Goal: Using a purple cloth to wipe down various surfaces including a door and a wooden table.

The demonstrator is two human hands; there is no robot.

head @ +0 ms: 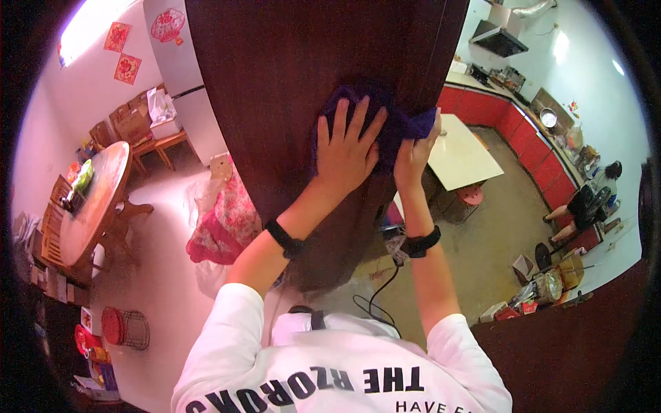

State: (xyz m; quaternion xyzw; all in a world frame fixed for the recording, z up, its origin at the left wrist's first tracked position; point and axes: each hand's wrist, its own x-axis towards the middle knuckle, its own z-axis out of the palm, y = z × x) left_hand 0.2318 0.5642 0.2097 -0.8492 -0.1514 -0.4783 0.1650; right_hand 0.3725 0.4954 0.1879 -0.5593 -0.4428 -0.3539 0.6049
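A dark blue-purple cloth (397, 111) lies against the broad face of a dark brown wooden panel (268, 77), possibly a door or cabinet side. My left hand (347, 147) presses flat on the cloth with its fingers spread. At the panel's right edge, my right hand (417, 149) grips a bunched end of the same cloth between thumb and fingers. The part of the cloth under my left palm is hidden. Each of my wrists wears a black band.
Left are an oval wooden table (95, 201), a red stool (113, 326) and a pink floral fabric bundle (227, 222). Right stand a pale table (462, 155), red kitchen cabinets (521, 131) and, farther off, another person (588, 206). A black cable (376, 304) hangs below my right wrist.
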